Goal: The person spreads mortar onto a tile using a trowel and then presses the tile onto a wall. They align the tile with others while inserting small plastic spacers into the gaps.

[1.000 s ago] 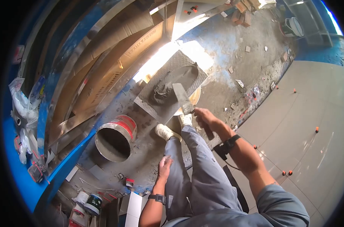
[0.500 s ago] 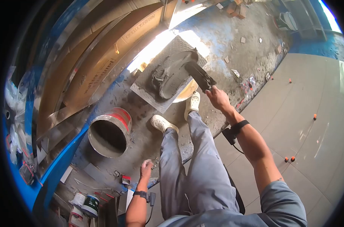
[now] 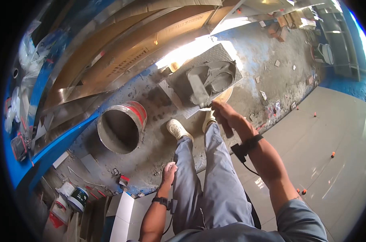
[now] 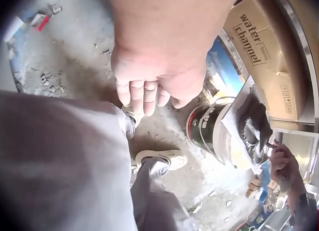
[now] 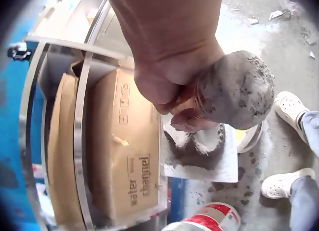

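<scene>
My right hand grips a trowel by its handle, whose mortar-caked butt end fills the middle of the right wrist view. In the head view, the trowel's grey-smeared blade lies over a mound of wet grey mortar. Under the mortar is a textured tile, standing on an upturned-looking bucket. My left hand hangs beside the left thigh, holding nothing. In the left wrist view its fingers point down, loosely extended.
A mortar-coated bucket with a red band stands left of the feet. Long cardboard boxes on a metal rack line the left side. Large floor tiles with orange spacers cover the right. Rubble litters the floor.
The trowel first was at the mortar's near edge, then turned its dark, mortar-laden face up at the tile's right edge; now its blade is back over the mortar. The left hand swung out and back.
</scene>
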The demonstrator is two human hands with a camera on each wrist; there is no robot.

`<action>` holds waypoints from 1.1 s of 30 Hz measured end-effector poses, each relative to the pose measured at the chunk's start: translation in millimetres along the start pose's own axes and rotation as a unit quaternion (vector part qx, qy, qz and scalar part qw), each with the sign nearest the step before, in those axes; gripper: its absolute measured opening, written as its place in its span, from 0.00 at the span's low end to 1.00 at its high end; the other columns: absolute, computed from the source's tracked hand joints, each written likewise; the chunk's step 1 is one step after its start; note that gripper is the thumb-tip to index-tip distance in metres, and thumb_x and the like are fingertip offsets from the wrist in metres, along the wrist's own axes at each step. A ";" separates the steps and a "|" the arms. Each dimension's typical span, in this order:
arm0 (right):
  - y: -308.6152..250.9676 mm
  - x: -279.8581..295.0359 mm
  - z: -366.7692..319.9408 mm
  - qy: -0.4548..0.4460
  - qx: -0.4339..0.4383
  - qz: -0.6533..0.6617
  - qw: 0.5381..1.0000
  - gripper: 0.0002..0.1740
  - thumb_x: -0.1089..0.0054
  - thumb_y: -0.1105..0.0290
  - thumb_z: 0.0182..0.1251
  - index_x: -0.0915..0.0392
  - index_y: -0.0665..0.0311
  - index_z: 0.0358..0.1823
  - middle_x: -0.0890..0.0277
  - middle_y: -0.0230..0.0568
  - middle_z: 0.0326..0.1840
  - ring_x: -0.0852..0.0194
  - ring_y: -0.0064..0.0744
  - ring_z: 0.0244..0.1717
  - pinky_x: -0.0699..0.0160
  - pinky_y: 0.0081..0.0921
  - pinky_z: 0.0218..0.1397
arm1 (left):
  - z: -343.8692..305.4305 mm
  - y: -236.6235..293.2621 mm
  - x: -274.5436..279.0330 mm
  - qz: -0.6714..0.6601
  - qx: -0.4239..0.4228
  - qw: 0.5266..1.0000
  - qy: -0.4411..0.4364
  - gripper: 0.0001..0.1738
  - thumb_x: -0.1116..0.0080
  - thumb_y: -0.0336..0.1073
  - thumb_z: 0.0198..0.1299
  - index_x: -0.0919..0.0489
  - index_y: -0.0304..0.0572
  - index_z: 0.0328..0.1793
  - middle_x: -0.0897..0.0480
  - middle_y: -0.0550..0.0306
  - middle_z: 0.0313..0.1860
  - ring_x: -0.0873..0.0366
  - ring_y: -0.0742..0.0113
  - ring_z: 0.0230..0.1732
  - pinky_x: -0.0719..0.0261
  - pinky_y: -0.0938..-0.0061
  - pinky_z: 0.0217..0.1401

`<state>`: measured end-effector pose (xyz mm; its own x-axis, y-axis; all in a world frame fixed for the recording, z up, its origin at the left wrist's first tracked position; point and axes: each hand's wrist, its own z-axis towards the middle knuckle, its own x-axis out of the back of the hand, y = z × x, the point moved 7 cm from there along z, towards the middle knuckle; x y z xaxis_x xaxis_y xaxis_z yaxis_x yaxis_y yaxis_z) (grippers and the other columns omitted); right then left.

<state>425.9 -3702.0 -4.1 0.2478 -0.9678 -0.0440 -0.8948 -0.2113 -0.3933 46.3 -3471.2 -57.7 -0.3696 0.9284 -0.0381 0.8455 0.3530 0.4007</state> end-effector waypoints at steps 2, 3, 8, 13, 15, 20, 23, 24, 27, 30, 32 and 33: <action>7.5 -15.5 -10.0 -0.036 -0.002 0.006 0.999 0.18 0.49 0.53 0.73 0.28 0.59 0.31 0.33 0.33 0.17 0.39 0.24 0.11 0.39 0.26 0.14 | -1.3 -5.8 -11.0 -0.029 -0.005 1.000 -0.006 0.17 0.43 0.34 0.64 0.23 0.34 0.57 0.19 0.59 0.41 0.23 0.73 0.42 0.25 0.78 0.49; 13.2 -19.5 -14.0 -0.036 -0.007 -0.009 0.999 0.19 0.49 0.52 0.74 0.27 0.60 0.33 0.32 0.33 0.18 0.39 0.24 0.12 0.39 0.25 0.14 | -12.4 12.2 -18.4 -0.016 0.005 1.000 -0.003 0.18 0.42 0.34 0.64 0.23 0.33 0.57 0.19 0.58 0.43 0.23 0.73 0.43 0.25 0.78 0.49; 31.8 -22.7 -12.4 -0.057 -0.003 -0.215 0.975 0.22 0.52 0.49 0.74 0.25 0.63 0.36 0.27 0.39 0.20 0.30 0.29 0.14 0.33 0.32 0.17 | -10.2 3.5 -8.5 -0.014 -0.019 1.000 -0.002 0.18 0.42 0.36 0.63 0.23 0.36 0.57 0.18 0.61 0.43 0.24 0.74 0.41 0.27 0.79 0.47; 17.0 5.7 -20.1 0.092 0.158 -0.430 0.884 0.25 0.50 0.49 0.72 0.24 0.68 0.39 0.25 0.44 0.23 0.22 0.33 0.21 0.25 0.35 0.25 | -6.8 -22.4 34.6 -0.036 0.007 0.999 0.010 0.19 0.43 0.35 0.65 0.24 0.33 0.59 0.18 0.57 0.46 0.23 0.70 0.47 0.26 0.76 0.53; 34.7 4.0 -31.7 0.040 0.050 -0.230 0.971 0.23 0.50 0.51 0.74 0.24 0.67 0.38 0.28 0.38 0.22 0.28 0.28 0.19 0.30 0.32 0.22 | -5.2 -37.7 50.1 -0.037 0.017 0.999 0.015 0.19 0.44 0.35 0.65 0.24 0.34 0.59 0.19 0.57 0.45 0.23 0.70 0.47 0.26 0.76 0.54; 51.5 0.5 -36.8 0.058 0.274 -0.566 0.775 0.18 0.48 0.55 0.71 0.27 0.65 0.38 0.23 0.56 0.24 0.23 0.49 0.21 0.29 0.44 0.23 | -12.0 -51.4 69.3 -0.008 0.018 0.998 0.058 0.15 0.43 0.35 0.63 0.22 0.40 0.55 0.19 0.63 0.37 0.26 0.78 0.35 0.29 0.83 0.39; 9.4 16.5 -53.0 0.142 0.195 -0.633 0.736 0.18 0.47 0.55 0.69 0.30 0.65 0.42 0.23 0.63 0.27 0.21 0.60 0.27 0.26 0.52 0.28 | -11.3 -41.8 66.7 -0.013 0.014 0.999 0.045 0.16 0.43 0.37 0.64 0.22 0.41 0.56 0.18 0.63 0.37 0.25 0.78 0.35 0.29 0.83 0.39; -2.3 25.5 -53.1 0.162 0.216 -0.652 0.709 0.20 0.47 0.54 0.70 0.31 0.66 0.45 0.22 0.57 0.24 0.21 0.59 0.25 0.26 0.51 0.28 | -12.7 -38.5 64.0 -0.014 0.012 0.999 0.040 0.16 0.43 0.38 0.64 0.22 0.41 0.56 0.18 0.63 0.36 0.25 0.78 0.35 0.29 0.83 0.39; -15.3 57.1 -28.3 0.214 0.265 -0.651 0.678 0.20 0.47 0.53 0.70 0.30 0.67 0.43 0.23 0.61 0.26 0.21 0.60 0.27 0.26 0.52 0.28 | -4.4 -38.4 57.9 -0.029 0.009 0.999 0.031 0.17 0.43 0.38 0.64 0.22 0.41 0.56 0.18 0.64 0.37 0.25 0.77 0.35 0.29 0.83 0.40; 5.6 68.5 -3.4 0.143 0.141 -0.236 0.951 0.23 0.52 0.50 0.74 0.28 0.66 0.37 0.28 0.43 0.18 0.28 0.36 0.17 0.30 0.35 0.20 | -4.6 -22.2 45.7 -0.023 0.028 0.999 0.030 0.19 0.41 0.35 0.62 0.23 0.36 0.58 0.19 0.59 0.43 0.25 0.73 0.41 0.26 0.78 0.48; 37.2 35.9 1.8 0.073 0.063 0.000 0.995 0.24 0.54 0.48 0.75 0.27 0.65 0.38 0.32 0.34 0.19 0.34 0.26 0.16 0.34 0.28 0.19 | -6.1 -16.8 33.5 -0.024 0.029 0.999 0.026 0.20 0.41 0.35 0.62 0.23 0.36 0.59 0.19 0.59 0.45 0.25 0.73 0.42 0.26 0.78 0.49; 40.4 15.4 -2.9 0.042 0.046 0.001 0.998 0.24 0.55 0.48 0.75 0.26 0.65 0.39 0.32 0.34 0.19 0.34 0.26 0.16 0.34 0.28 0.18 | -6.6 -14.7 28.8 -0.021 0.031 0.999 0.023 0.20 0.41 0.35 0.62 0.24 0.36 0.59 0.19 0.58 0.47 0.24 0.72 0.43 0.26 0.78 0.49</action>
<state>392.4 -3725.9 -18.0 0.2095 -0.9773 0.0313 -0.8569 -0.1990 -0.4754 20.8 -3450.4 -58.6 -0.4209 0.9070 -0.0106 0.8508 0.3989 0.3420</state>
